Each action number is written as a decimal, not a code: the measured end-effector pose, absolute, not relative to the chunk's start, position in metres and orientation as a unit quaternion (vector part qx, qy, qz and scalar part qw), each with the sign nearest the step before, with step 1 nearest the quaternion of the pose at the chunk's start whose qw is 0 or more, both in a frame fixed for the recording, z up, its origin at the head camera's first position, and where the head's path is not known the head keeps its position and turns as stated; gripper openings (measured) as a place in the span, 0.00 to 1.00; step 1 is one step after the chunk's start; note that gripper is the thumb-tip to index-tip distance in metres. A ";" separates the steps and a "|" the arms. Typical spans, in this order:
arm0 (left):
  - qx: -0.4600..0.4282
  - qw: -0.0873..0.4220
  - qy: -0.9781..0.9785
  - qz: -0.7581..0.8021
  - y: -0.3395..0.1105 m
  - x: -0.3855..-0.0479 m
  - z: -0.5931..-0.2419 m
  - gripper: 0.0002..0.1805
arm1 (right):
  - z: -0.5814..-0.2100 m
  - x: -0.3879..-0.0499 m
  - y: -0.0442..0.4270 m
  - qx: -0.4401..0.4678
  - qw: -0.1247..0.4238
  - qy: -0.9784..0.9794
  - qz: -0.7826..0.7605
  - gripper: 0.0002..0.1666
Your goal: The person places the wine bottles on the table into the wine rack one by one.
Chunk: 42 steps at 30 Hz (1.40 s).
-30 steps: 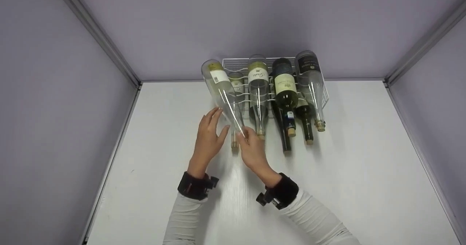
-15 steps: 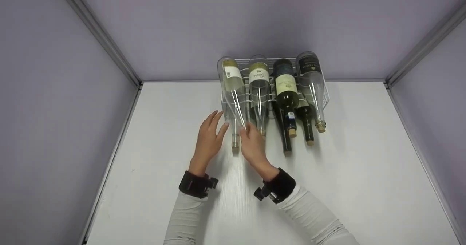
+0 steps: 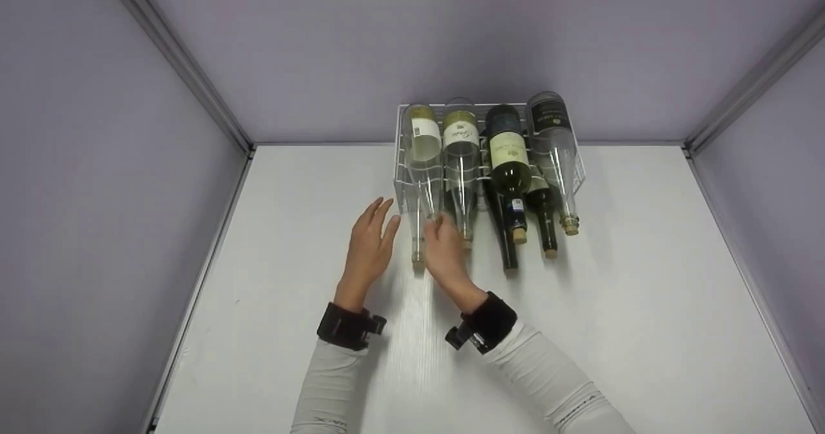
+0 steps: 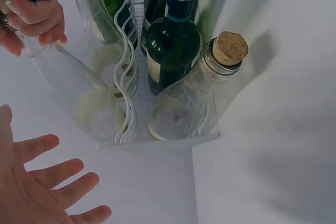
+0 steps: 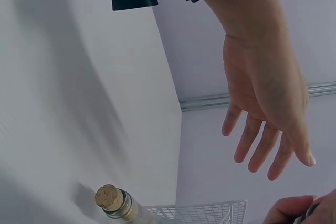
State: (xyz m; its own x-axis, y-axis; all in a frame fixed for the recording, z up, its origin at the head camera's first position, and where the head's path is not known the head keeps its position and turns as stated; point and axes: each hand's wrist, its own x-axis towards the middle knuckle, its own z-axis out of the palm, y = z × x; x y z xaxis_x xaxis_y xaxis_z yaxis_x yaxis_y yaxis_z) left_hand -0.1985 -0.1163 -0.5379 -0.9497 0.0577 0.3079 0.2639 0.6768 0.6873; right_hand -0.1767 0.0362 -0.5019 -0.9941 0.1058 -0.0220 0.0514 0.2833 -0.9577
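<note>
In the head view my right hand [image 3: 445, 250] grips the neck of a clear glass wine bottle [image 3: 424, 138] with a white label. The bottle lies on the upper tier at the left end of a white wire rack [image 3: 398, 163], its base toward the back. My left hand [image 3: 370, 240] is held with fingers extended, left of that bottle and apart from it. The left wrist view shows the left palm [image 4: 47, 187] and, higher up, the right fingers curled round the bottle's neck. Below the gripped bottle, a clear corked bottle [image 3: 417, 253] lies in the lower tier.
Beside the gripped bottle lie another clear bottle [image 3: 460, 134], a dark green bottle [image 3: 507, 147] and a clear bottle with a black label [image 3: 549, 115]. Dark bottles [image 3: 544, 224] fill lower places. Corked necks jut forward over the white table [image 3: 644, 292]. Grey-violet walls [image 3: 412, 40] surround it.
The gripped bottle has swung from leaning out past the rack's left end to lying in line with the bottle beside it. My right hand has shifted slightly forward; the left hand has barely moved.
</note>
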 end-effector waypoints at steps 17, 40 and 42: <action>-0.078 0.134 -0.908 -0.389 -0.119 -0.198 -0.543 0.28 | -0.524 -0.193 0.022 0.000 0.068 -0.831 0.552 0.08; -0.050 0.091 -0.917 -0.384 -0.140 -0.198 -0.558 0.32 | -0.531 -0.201 0.027 0.001 -0.065 -0.823 0.564 0.41; -0.051 0.091 -0.920 -0.377 -0.142 -0.197 -0.559 0.32 | -0.531 -0.201 0.028 -0.001 -0.066 -0.820 0.569 0.42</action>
State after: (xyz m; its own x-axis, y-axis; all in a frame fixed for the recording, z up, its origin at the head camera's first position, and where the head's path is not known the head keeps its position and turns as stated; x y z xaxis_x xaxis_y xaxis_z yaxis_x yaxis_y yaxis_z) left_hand -0.1969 -0.1421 -0.5594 -0.9785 0.0250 0.2049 0.1617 0.7102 0.6852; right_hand -0.2007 0.0279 -0.5311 -0.9912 -0.0738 -0.1095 0.0768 0.3528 -0.9325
